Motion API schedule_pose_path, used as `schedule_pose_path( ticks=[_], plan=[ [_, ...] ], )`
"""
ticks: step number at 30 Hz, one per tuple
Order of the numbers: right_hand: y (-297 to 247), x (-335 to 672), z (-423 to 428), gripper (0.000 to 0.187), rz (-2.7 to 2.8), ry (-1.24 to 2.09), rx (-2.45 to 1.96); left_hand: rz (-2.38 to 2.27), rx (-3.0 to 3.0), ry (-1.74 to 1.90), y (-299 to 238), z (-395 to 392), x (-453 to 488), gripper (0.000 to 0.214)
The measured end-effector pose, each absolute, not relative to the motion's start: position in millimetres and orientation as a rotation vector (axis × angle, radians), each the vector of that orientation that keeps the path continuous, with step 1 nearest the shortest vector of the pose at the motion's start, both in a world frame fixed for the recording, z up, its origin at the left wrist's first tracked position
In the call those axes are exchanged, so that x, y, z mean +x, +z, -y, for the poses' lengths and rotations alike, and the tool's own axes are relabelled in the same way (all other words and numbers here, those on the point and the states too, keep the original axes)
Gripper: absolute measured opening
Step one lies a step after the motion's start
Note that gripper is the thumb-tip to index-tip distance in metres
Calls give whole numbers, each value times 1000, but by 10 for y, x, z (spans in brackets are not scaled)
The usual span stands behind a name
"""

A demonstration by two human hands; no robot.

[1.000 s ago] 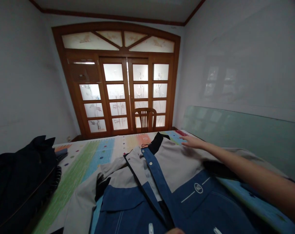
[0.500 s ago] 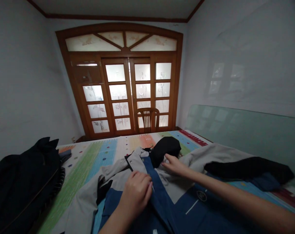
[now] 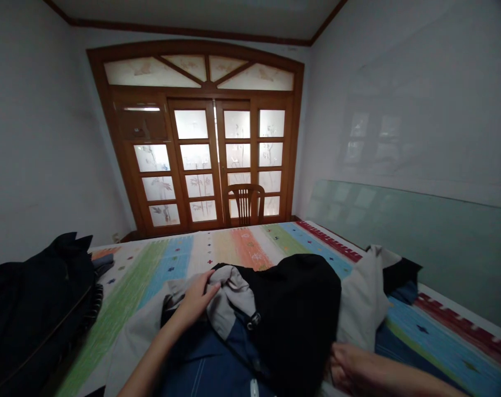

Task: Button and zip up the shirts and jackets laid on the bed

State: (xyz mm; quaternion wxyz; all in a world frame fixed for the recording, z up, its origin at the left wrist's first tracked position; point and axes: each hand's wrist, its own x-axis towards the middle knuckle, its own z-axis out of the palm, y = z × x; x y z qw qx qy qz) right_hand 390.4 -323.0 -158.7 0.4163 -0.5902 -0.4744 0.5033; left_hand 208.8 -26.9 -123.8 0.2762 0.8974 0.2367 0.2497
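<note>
A blue and grey jacket (image 3: 238, 300) with black inner fabric (image 3: 300, 314) lies on a bed or table in front of me. Its black part is pulled up into a rounded bulge, and a cord toggle hangs at the grey collar. My left hand (image 3: 198, 295) is closed on the grey fabric left of the collar, thumb and fingers around a fold. Lower right, my right hand (image 3: 346, 361) has its fingers curled in at the edge of the black fabric, gripping the jacket; the fingertips are partly hidden. One grey sleeve (image 3: 364, 300) with a black cuff stretches to the right.
A dark garment (image 3: 39, 298) is heaped at the left. Under everything spreads a striped, colourful cover (image 3: 221, 248). Beyond its far edge stands a wooden chair (image 3: 244, 201) before glazed wooden doors (image 3: 195, 160). A pale glass-like panel (image 3: 399, 220) leans along the right wall.
My right hand has moved down and toward me, drawing the black fabric over the jacket front. My left hand has shifted left and up to the grey shoulder. The right sleeve has been pulled inward.
</note>
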Motion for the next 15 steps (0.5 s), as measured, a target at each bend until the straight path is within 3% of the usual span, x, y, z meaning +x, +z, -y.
schedule_pose_path(
  ticks=[3, 8, 11, 15],
  plan=[
    [-1530, 4054, 3158, 34, 702, 1424, -1245, -716, 2566, 580, -1367, 327, 2144, 33],
    [-1319, 4252, 2834, 23, 250, 1293, -1072, -586, 2869, 354, -1278, 666, 2171, 21],
    [-1130, 4382, 2603, 18, 396, 1069, -1300, -351, 3016, 287, -1274, 989, 2194, 26],
    [-983, 4498, 2325, 23, 1003, 594, -1815, -31, 3046, 39, -1466, 1476, 2309, 30]
  ],
)
